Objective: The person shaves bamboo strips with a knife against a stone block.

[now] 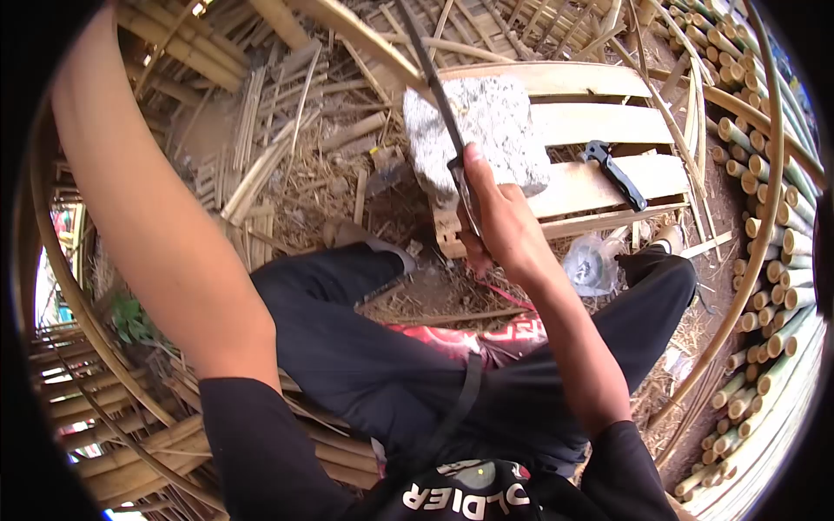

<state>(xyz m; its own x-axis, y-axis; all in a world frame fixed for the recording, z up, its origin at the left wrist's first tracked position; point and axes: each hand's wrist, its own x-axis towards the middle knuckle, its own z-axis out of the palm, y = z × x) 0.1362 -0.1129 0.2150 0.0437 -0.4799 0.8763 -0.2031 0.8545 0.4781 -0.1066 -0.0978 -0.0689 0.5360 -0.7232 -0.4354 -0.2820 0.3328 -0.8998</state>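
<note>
My right hand (501, 221) is closed around the handle of a long, dark-bladed knife (439, 95). The blade points up and away, crossing the left part of a rough white block (491, 122). A bamboo strip (369, 39) comes in from the top edge, and its near end meets the blade above the block; whether they touch I cannot tell. My left arm (161, 208) stretches toward the upper left, and its hand lies beyond the top of the view. The block rests on a low wooden slatted stand (599, 123).
A black-handled tool (618, 178) lies on the slats at right. Below sits a clear plastic bag (592, 262). Stacked bamboo poles (782, 252) line the right side. Split bamboo pieces (261, 165) and shavings cover the ground at left. My legs (365, 339) flank the stand's near side.
</note>
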